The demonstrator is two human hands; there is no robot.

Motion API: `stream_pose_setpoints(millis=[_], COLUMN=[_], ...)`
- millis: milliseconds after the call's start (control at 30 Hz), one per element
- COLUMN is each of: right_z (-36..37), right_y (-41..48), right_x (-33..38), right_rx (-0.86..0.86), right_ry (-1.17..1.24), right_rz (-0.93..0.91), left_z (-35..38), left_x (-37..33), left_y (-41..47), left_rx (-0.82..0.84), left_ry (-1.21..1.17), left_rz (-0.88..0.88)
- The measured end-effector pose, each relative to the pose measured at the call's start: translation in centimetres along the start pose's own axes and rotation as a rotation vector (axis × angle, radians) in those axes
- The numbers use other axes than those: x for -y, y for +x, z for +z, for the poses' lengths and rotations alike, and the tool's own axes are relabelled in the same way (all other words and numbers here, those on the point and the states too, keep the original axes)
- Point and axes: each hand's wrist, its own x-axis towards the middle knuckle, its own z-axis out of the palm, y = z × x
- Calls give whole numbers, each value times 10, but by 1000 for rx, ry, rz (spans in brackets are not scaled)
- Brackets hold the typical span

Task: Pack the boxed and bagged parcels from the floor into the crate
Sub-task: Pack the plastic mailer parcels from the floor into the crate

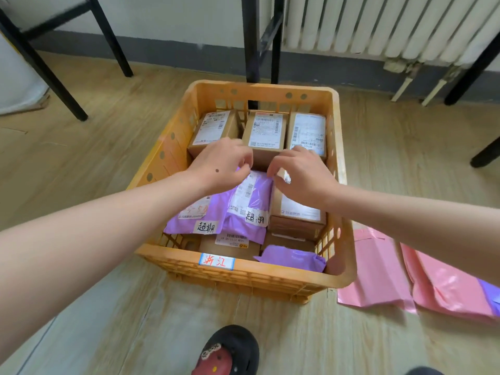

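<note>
1. An orange crate [273, 270] is seen standing on the wooden floor [108, 307], with a white label [216, 262] stuck on its near rim.
2. At the far wall of the crate three cardboard boxes [265, 131] are placed side by side, each with a shipping label on top.
3. A purple bag [254, 196] is laid in the middle of the crate, partly over a second purple bag [189, 215] on its left.
4. A stacked box [297, 212] is found just beside the purple bag, against the right wall.
5. By the near wall a low box [230, 244] and a third purple bag [292, 258] are packed.
6. The left hand [219, 166] is held over the far edge of the purple bag with the fingers curled down onto it. Whether the edge is really gripped cannot be told.
7. The far right corner of the same bag is pinched by the right hand [300, 177], between a bent finger and the thumb.
8. Two pink bags [378, 272] are left on the floor, to the right of the crate and touching it.
9. A dark shoe [230, 350] is seen on the floor in front of the crate, and a white radiator [378, 23] is fixed on the wall behind it.
</note>
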Motion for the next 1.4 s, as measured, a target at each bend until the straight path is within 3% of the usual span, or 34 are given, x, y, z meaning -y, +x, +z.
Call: stream_pose_setpoints(millis=[133,267,467,567,700,833,1000,1267,1400], right_z=[-19,-32,-38,-34,-12,20,53,101,103], right_y=[-20,-46,-101,-132,-170,-194,-195,-224,-222], right_x=[-31,-60,-114,-138,-162,-170,-180,-187,-190], right_rx=[-163,-318,-360,-282,82,366,362,368,348], right_ry=[-20,-23,28,89,234,285,265,518,586], right_rz=[34,108,283,424,706,864,900,1148,1178], left_z=[2,14,43,57,73,98,125,145,144], left_x=[-45,-92,-161,-195,-230,-241,-236,-227,-221], left_y=[30,56,88,96,97,104,114,116,113], left_rx=[-147,-188,-186,-77,118,314,459,551,572], left_ry=[-46,-139,-162,-145,-68,74,299,280,248], left_rz=[82,138,258,334,469,466,498,411,357])
